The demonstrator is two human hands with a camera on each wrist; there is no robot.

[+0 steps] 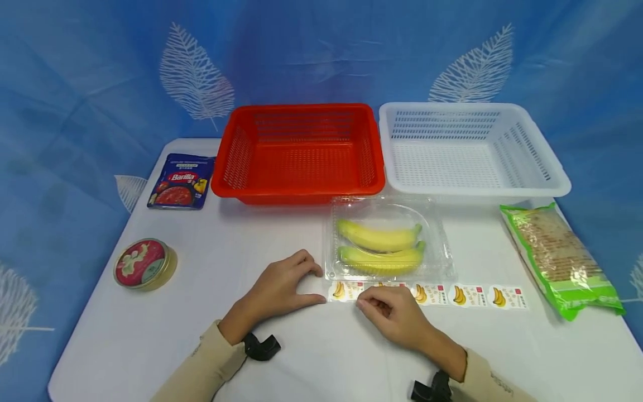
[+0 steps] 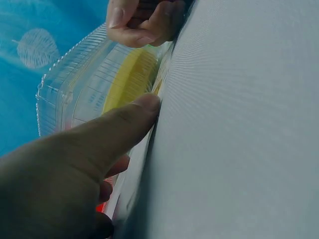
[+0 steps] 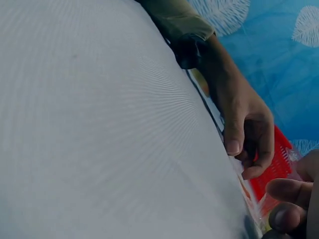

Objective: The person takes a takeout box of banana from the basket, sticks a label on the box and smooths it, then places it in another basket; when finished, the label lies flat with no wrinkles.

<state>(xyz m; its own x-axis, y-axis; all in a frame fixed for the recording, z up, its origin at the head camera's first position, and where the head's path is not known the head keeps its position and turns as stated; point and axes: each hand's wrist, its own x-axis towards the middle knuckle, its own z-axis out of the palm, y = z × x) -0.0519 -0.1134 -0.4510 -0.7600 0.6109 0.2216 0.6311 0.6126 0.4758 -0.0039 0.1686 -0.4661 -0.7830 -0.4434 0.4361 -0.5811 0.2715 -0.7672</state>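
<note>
A strip of banana-print stickers (image 1: 469, 296) lies along the front of a clear plastic clamshell box (image 1: 439, 245). Two yellow bananas (image 1: 382, 259) lie in the box. My left hand (image 1: 283, 282) rests at the strip's left end, thumb and fingers spread apart, fingertips right at the first sticker's edge. Over the second sticker hovers my right hand (image 1: 397, 318), its fingers loosely curled, covering part of the strip. In the left wrist view the right hand (image 2: 147, 22) shows nothing between thumb and fingers. The left thumb (image 2: 144, 102) reaches along the tabletop there.
Behind the box stand a red basket (image 1: 301, 192) and a white basket (image 1: 477, 190). On the left are a blue Barilla pouch (image 1: 178, 181) and a round tin (image 1: 145, 263). A green-edged food bag (image 1: 562, 257) lies at the right table edge.
</note>
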